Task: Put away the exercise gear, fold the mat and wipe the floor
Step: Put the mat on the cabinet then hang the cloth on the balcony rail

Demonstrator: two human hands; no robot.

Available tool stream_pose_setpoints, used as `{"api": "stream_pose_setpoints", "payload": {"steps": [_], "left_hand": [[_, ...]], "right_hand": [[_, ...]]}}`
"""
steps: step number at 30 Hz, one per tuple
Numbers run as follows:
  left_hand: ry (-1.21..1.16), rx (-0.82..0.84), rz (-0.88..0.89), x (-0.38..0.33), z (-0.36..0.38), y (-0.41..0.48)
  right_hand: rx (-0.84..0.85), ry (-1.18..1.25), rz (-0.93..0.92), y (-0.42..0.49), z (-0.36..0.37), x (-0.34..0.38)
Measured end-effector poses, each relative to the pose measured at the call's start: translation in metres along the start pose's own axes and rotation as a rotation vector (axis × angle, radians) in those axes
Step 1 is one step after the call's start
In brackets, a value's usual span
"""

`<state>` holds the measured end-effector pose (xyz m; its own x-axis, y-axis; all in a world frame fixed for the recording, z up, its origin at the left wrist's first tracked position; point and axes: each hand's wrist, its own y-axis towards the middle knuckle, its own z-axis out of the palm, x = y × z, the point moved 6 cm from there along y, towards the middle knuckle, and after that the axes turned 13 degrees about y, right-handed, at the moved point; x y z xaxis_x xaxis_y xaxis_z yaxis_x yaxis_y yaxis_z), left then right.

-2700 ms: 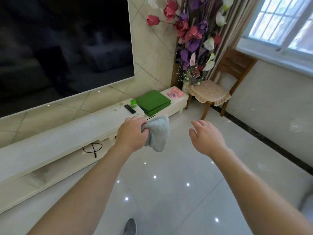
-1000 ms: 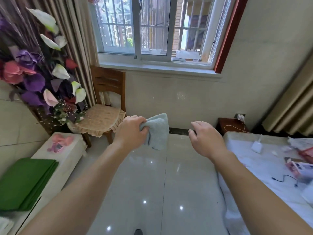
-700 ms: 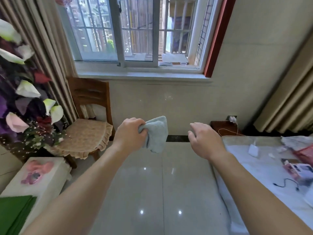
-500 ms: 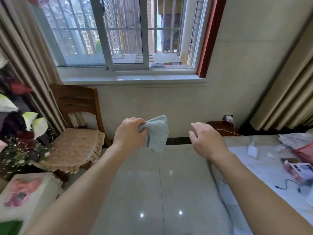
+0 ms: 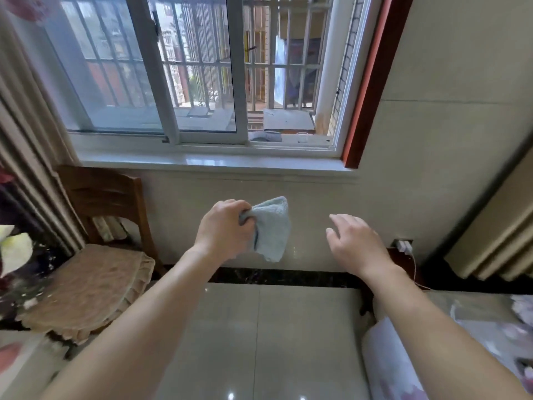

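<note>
Left hand (image 5: 225, 229) was clenched round the top of the pale blue cloth (image 5: 272, 229), held up out front. Cloth was bunched in the fist, the rest hanging down: long axis near vertical, loose corner at the bottom. Right hand (image 5: 356, 243) was empty, fingers relaxed and spread, near the cloth, not touching it. Floor (image 5: 259, 342) lay below and ahead of both hands, well apart from the cloth, so wiping looked not yet started. My call: left hand goes down, since it has the cloth. Mat and gear weren't in frame. No bin, bucket or box visible. Left: wooden chair (image 5: 95, 197), frilled cushion on the seat. Right: covered table (image 5: 476, 327), items on it too blurred to name. Window (image 5: 202, 82) was dead ahead.
</note>
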<state>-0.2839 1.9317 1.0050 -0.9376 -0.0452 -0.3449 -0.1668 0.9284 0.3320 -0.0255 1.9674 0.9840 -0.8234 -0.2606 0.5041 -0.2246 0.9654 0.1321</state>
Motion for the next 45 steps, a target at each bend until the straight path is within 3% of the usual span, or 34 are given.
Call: {"api": "stream_pose_setpoints", "payload": {"steps": [15, 28, 45], "left_hand": [[-0.035, -0.022, -0.018, 0.023, 0.09, 0.195], [-0.093, 0.079, 0.024, 0.049, 0.164, 0.395], [0.01, 0.049, -0.033, 0.015, 0.26, 0.614]], "right_hand": [[0.003, -0.041, 0.011, 0.211, 0.023, -0.042], [-0.017, -0.055, 0.095, 0.396, 0.052, -0.061], [0.108, 0.017, 0.042, 0.649, 0.06, -0.146]]}}
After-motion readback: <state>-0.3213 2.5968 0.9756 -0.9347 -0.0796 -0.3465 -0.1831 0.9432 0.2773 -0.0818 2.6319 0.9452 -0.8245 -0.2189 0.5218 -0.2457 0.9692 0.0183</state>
